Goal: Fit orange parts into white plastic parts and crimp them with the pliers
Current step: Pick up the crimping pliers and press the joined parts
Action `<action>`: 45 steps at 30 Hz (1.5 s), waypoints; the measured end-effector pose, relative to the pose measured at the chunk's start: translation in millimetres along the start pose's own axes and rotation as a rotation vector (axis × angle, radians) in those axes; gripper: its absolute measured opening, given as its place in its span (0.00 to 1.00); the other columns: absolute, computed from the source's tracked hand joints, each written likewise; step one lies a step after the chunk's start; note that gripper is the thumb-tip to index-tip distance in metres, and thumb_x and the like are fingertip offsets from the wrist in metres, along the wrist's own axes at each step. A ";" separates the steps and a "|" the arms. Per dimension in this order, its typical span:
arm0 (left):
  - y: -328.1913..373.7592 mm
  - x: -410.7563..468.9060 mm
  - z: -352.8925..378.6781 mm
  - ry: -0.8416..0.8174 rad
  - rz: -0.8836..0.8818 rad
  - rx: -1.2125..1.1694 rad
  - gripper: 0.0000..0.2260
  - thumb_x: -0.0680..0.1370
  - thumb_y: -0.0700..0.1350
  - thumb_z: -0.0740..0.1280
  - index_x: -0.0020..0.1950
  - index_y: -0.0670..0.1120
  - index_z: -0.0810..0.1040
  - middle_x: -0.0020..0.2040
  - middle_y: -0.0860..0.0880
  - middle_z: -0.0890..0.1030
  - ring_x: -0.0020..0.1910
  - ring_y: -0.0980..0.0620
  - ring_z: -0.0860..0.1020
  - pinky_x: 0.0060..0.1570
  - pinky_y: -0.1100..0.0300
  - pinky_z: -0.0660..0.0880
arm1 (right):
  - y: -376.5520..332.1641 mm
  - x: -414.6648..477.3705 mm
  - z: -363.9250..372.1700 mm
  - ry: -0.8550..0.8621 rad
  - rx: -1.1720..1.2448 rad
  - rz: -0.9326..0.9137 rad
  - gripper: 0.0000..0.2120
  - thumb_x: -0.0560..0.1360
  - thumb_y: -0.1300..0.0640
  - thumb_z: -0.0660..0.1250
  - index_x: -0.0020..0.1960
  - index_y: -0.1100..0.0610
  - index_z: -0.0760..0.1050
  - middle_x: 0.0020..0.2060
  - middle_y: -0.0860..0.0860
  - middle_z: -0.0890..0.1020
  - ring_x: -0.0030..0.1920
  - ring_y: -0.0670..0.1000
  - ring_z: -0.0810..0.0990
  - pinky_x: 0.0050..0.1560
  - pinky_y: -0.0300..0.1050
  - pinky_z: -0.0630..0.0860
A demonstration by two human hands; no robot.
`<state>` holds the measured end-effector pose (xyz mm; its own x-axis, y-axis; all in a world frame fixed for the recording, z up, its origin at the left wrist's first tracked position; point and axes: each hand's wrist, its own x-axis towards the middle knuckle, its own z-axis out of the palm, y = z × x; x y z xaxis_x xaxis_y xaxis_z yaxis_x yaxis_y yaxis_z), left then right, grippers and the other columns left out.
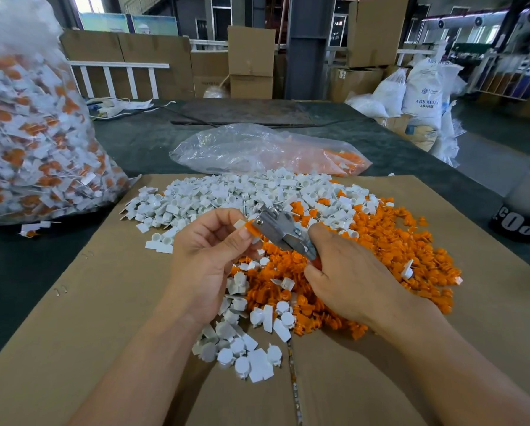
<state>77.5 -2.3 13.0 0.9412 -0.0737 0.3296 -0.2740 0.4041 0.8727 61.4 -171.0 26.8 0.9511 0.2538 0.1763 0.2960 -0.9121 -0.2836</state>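
Brown cardboard (73, 333) lay flat over the dark table (134, 139), and I saw two heaps on it: white plastic parts (226, 192) at the back and near the wrists, orange parts (395, 250) on the right side. The left hand (205, 256) was curled, and its thumb and fingers pinched one small piece (246, 226), a white part with an orange part in it, up above the heaps. The right hand (349, 278) was wrapped round the handles of the metal pliers (280, 229). The head of the pliers touched the orange end of that piece. I could not tell how hard it squeezed. A big clear bag (27, 142) full of joined pieces stood at the left. A flatter clear bag (257, 149) with orange parts lay behind the heaps.
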 end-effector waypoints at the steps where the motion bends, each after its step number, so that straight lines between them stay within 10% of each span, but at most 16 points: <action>1: -0.1 0.0 0.3 0.002 -0.002 0.000 0.06 0.64 0.37 0.67 0.31 0.48 0.80 0.31 0.48 0.79 0.30 0.54 0.77 0.31 0.62 0.75 | -0.4 0.1 0.0 -0.006 0.000 0.004 0.08 0.77 0.54 0.55 0.42 0.50 0.56 0.32 0.47 0.65 0.30 0.45 0.63 0.28 0.41 0.57; 17: -0.9 3.9 -4.9 0.018 -0.010 0.115 0.05 0.63 0.40 0.69 0.37 0.43 0.78 0.31 0.47 0.78 0.29 0.52 0.77 0.31 0.63 0.74 | 1.7 -1.4 4.2 -0.090 0.043 -0.035 0.08 0.76 0.60 0.55 0.50 0.51 0.57 0.36 0.42 0.60 0.34 0.41 0.62 0.43 0.23 0.61; 23: 2.5 3.2 -2.2 0.006 -0.017 0.041 0.05 0.64 0.38 0.68 0.32 0.46 0.81 0.29 0.48 0.78 0.28 0.53 0.76 0.30 0.63 0.74 | -3.5 -0.8 6.7 -0.045 0.039 -0.018 0.08 0.79 0.57 0.55 0.48 0.49 0.55 0.33 0.45 0.65 0.30 0.44 0.64 0.26 0.38 0.59; 45: 0.0 4.5 -0.3 0.069 -0.037 0.090 0.04 0.65 0.38 0.67 0.38 0.41 0.75 0.29 0.50 0.79 0.30 0.54 0.77 0.31 0.63 0.75 | 5.2 3.3 -0.1 -0.060 0.162 0.026 0.08 0.77 0.48 0.60 0.42 0.50 0.66 0.32 0.47 0.71 0.30 0.43 0.68 0.29 0.37 0.61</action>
<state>81.8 -2.4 14.3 0.9617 -0.0225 0.2731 -0.2521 0.3183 0.9139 66.1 -175.0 26.0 0.9607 0.2541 0.1116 0.2771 -0.8562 -0.4361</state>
